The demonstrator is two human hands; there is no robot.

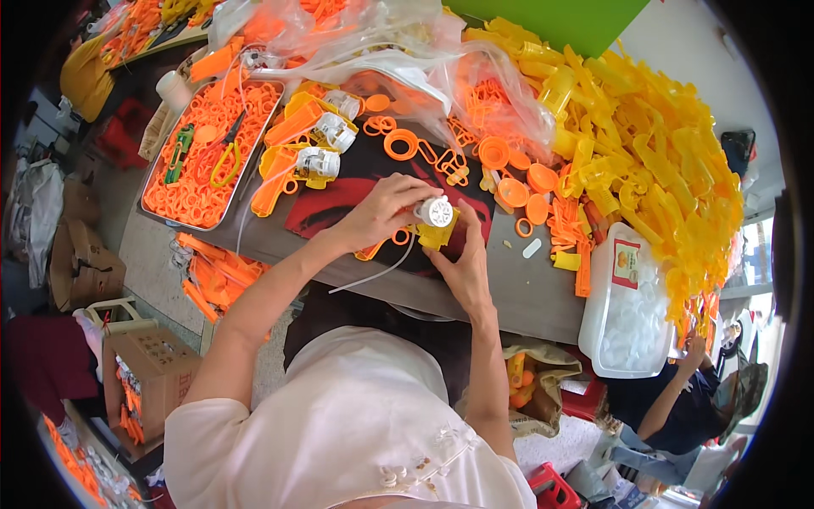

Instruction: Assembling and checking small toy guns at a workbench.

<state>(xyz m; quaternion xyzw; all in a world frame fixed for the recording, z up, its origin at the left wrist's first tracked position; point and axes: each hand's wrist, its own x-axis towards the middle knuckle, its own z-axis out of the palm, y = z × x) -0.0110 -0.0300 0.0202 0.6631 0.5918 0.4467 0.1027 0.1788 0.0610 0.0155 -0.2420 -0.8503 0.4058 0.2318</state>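
Observation:
My left hand is closed around a white round plastic part, whose end with several small holes faces up. Against it, the thumb and fingers of my right hand grip a yellow plastic piece. A thin clear tube trails from under my hands towards the table's near edge. Beneath them lies a black and red printed mat. To the left of the mat are several orange and yellow assemblies with clear cylinders. Beyond my hands lie loose orange rings and round orange caps.
A metal tray of orange parts, with pliers and cutters on top, stands at left. Yellow pieces are heaped at right, behind a white tub of clear parts. Plastic bags lie at the back. Another person sits at lower right.

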